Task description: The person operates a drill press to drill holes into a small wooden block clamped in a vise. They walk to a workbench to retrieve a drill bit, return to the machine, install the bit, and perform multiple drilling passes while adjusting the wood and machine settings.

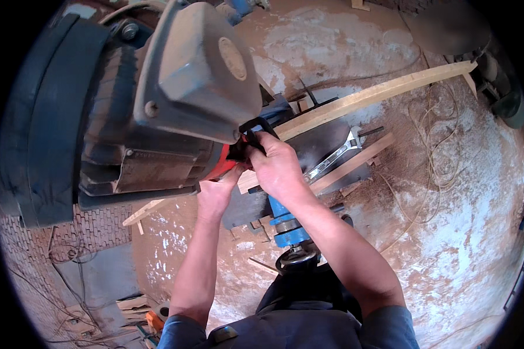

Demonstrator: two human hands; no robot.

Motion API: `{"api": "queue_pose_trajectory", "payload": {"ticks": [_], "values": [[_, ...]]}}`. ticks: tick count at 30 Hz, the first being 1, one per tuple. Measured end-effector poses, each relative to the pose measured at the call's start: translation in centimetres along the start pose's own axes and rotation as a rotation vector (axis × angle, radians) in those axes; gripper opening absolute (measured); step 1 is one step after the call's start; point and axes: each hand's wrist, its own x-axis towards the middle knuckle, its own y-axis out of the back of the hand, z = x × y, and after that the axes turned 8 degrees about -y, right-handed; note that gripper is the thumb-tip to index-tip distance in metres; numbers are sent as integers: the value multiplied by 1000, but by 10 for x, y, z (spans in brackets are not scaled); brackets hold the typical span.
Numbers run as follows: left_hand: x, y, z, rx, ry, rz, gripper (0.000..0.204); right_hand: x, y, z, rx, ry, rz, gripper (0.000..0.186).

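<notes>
A large dusty electric motor (157,122) with a grey terminal box (204,81) fills the upper left, and a red collar (220,164) shows at its lower right end. My right hand (278,166) is closed round a black part (256,131) beside this collar. My left hand (218,195) reaches up under the collar from the near side; its fingers are mostly hidden by the machine. To the right of my right hand, an adjustable wrench (332,160) lies on the dark machine table (308,148), along a wooden strip (355,163).
A long wooden beam (378,90) runs across behind the table. In front of my body stands a blue screw housing (291,235) with a black handwheel (297,260). A thin cable (434,157) lies coiled on the dusty floor at right. Wood offcuts (133,305) lie at lower left.
</notes>
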Motion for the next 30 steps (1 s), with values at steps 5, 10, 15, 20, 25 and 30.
{"api": "queue_pose_trajectory", "payload": {"ticks": [5,10,15,20,25,30], "values": [[-5,-3,-6,-58,-17,65,26,-1,-3,-7,-34,-18,-8,25],[-5,-4,-7,6,-52,78,27,2,-2,-15,-82,1,-1,26],[-7,-3,-6,-35,5,73,28,4,-3,-14,-60,-14,-45,26],[-8,-2,-9,-1,-10,87,27,2,-5,-22,-228,165,30,21],[-14,-1,-24,154,-65,30,26,12,-7,-22,-378,151,49,25],[-23,5,-30,329,-103,7,34,19,-13,-17,-379,238,31,22]]}}
